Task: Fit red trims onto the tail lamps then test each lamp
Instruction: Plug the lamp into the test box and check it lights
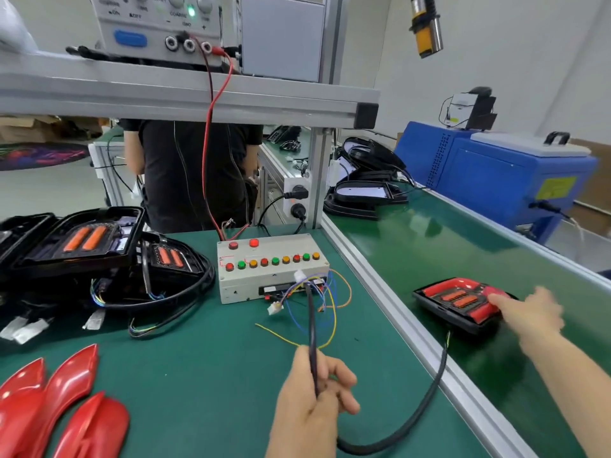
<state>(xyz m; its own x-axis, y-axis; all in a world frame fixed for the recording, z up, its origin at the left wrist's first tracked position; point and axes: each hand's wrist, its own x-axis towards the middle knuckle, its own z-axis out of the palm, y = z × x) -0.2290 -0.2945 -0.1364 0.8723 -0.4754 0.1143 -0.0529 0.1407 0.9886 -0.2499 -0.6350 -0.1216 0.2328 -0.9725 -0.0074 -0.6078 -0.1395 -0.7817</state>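
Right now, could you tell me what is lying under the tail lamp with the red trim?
The tail lamp rests on the green conveyor belt, with the right hand touching it. Its black cable emerges beneath its near edge; the belt directly under it is covered.

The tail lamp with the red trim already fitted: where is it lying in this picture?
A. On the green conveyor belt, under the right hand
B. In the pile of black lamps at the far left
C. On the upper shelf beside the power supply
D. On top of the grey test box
A: the trimmed tail lamp lies on the green conveyor belt, with the right hand reaching onto its near end.
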